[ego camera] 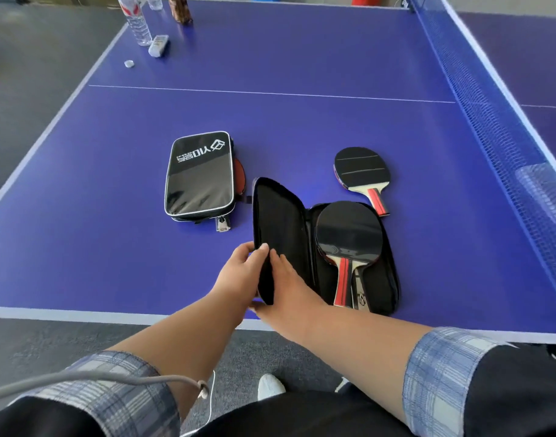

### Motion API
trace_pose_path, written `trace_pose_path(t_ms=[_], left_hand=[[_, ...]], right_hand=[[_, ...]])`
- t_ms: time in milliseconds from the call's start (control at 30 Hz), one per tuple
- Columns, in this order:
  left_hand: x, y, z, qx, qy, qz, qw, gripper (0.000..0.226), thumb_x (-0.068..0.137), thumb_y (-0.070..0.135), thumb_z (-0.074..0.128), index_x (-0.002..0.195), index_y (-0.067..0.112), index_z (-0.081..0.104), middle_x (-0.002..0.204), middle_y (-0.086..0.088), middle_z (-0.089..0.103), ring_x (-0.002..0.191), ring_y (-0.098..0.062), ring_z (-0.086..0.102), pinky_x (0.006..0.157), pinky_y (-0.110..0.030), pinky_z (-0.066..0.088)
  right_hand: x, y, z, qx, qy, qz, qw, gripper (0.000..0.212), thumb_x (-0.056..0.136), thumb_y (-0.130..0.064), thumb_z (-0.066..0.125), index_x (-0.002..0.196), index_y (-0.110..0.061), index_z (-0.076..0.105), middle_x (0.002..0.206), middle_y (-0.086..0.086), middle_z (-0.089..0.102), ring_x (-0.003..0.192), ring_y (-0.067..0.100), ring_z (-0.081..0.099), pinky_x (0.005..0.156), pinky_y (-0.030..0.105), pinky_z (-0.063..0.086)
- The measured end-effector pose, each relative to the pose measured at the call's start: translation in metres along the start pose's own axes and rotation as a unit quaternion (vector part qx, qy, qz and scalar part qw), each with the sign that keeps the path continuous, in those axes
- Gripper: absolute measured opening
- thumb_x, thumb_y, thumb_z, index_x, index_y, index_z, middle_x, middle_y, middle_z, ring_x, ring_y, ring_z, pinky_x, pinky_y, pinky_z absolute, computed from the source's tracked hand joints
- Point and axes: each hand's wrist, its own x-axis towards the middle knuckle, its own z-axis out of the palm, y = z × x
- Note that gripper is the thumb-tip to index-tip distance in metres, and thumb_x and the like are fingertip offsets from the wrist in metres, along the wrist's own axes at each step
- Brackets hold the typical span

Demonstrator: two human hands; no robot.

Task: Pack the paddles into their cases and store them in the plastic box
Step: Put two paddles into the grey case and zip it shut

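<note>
Case (382, 279) open, lid (279, 222) raised; left hand (242, 272) and right hand (289, 285) both pinch the lid's near edge. Paddle (349, 231) lies inside. Second paddle (360, 168) just beyond the case; other case (199, 175) left of it.

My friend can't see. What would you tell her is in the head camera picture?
A person's left hand and right hand hold up the lid of an open black case with a paddle inside, on a blue table. Another paddle lies loose beyond it, and a second black case lies to its left.
</note>
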Motion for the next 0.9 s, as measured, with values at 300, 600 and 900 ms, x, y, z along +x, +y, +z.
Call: trace_pose_path(t_ms=[300, 600, 900], left_hand=[[-0.007, 0.029, 0.071, 0.113, -0.171, 0.119, 0.971, 0.032, 0.103, 0.045, 0.039, 0.127, 0.047, 0.059, 0.132, 0.018, 0.057, 0.125, -0.005, 0.049, 0.098, -0.026, 0.038], [0.026, 0.019, 0.139, 0.331, -0.246, 0.107, 0.905, 0.036, 0.1, 0.051, 0.038, 0.134, 0.051, 0.051, 0.142, 0.015, 0.051, 0.131, -0.011, 0.043, 0.105, -0.027, 0.03], [0.082, 0.021, 0.172, 0.671, -0.196, 0.267, 0.663, 0.05, 0.102, 0.041, 0.033, 0.149, 0.051, 0.02, 0.165, 0.01, 0.004, 0.151, -0.024, -0.001, 0.119, -0.058, 0.007]], right_hand=[[-0.065, 0.039, -0.063, 0.195, 0.262, 0.103, 0.939, 0.015, 0.096, -0.038, 0.06, 0.11, -0.037, 0.06, 0.088, -0.025, 0.066, 0.085, -0.008, 0.063, 0.067, 0.008, 0.043], [-0.077, 0.105, -0.079, 0.283, 0.333, 0.249, 0.864, 0.015, 0.098, -0.032, 0.058, 0.11, -0.023, 0.056, 0.094, -0.009, 0.066, 0.085, 0.016, 0.066, 0.077, 0.037, 0.052], [-0.05, 0.163, -0.076, 0.293, 0.281, 0.35, 0.844, 0.02, 0.096, -0.034, 0.06, 0.106, -0.016, 0.055, 0.099, 0.005, 0.062, 0.082, 0.024, 0.062, 0.064, 0.033, 0.048]])
